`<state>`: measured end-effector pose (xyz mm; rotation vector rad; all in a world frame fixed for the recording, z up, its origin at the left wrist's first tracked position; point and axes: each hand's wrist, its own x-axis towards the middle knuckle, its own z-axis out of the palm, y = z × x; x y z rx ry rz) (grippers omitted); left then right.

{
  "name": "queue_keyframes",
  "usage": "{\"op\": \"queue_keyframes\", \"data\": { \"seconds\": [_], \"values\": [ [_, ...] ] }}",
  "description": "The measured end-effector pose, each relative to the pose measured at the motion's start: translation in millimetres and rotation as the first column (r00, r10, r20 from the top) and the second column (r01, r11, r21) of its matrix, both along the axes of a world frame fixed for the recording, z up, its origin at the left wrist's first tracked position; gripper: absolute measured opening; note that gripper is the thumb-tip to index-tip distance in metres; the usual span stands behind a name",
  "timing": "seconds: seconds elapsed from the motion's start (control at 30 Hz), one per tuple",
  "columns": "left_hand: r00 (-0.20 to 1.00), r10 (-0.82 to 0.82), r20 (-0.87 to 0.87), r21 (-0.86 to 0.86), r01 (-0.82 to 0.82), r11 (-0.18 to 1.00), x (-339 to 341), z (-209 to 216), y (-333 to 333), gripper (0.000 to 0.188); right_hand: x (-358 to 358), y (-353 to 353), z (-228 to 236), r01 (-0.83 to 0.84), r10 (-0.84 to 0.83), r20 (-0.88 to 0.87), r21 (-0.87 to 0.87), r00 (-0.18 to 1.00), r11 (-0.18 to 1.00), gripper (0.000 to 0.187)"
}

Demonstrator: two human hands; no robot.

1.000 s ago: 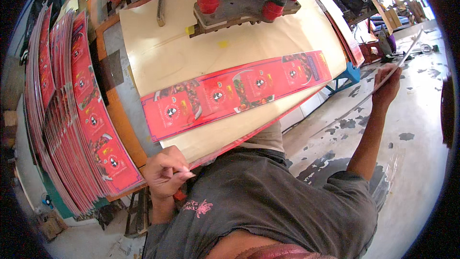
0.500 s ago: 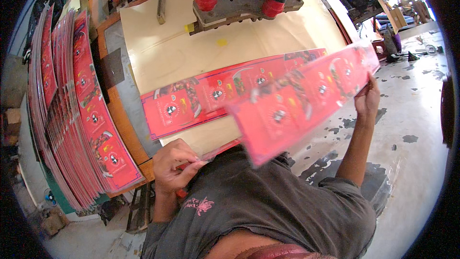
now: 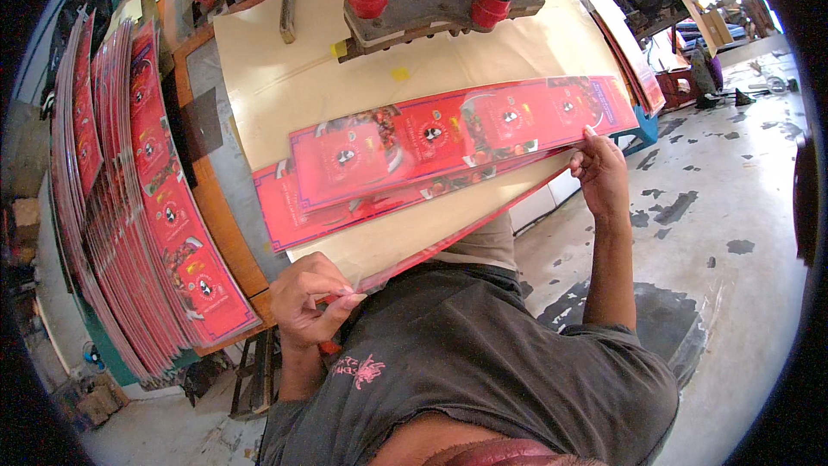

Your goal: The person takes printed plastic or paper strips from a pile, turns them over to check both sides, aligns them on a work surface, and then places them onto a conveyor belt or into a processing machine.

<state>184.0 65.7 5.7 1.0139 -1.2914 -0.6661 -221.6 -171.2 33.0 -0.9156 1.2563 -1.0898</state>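
Between the thumb and fingers of my left hand (image 3: 312,300) is the clear corner of a glossy red sheet (image 3: 412,261), seen almost edge-on along the table's front edge. My right hand (image 3: 601,174) pinches the near edge of a long red printed strip (image 3: 448,138) close to its right end. This strip, with food pictures and round emblems, lies over a second red printed strip (image 3: 278,207), slightly askew. Only the left end and near edge of the lower one show. Both are on a cream sheet (image 3: 302,78) covering the table.
Many red printed strips stand in a fanned stack (image 3: 142,207) at the left. A heavy dark machine part with red fittings (image 3: 440,4) overhangs the far side of the table. A metal bar (image 3: 289,4) lies at the back. More red-edged sheets (image 3: 625,52) are at the far right.
The upper strip has come down and left from the air onto the lower strip, and my right hand moved left with it. My left hand stays nearly in place.
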Motion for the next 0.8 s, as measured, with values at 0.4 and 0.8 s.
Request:
{"op": "queue_keyframes", "data": {
  "seconds": [0.4, 0.8],
  "values": [
    [0.997, 0.024, 0.074, 0.002, -0.024, 1.0, -1.4, -0.4, -2.2, 0.021, -0.6, 3.0, 8.7, -0.15, 0.205, -0.298, 0.196, 0.932, 0.969, 0.038],
    [0.88, -0.456, 0.131, -0.236, 0.475, 0.848, -77.0, 43.5, -40.7, 0.023, 102.4, 64.2, 39.7, -0.909, 0.954, 0.078, 0.333, 0.291, 0.25, 0.037]
  ]
}}
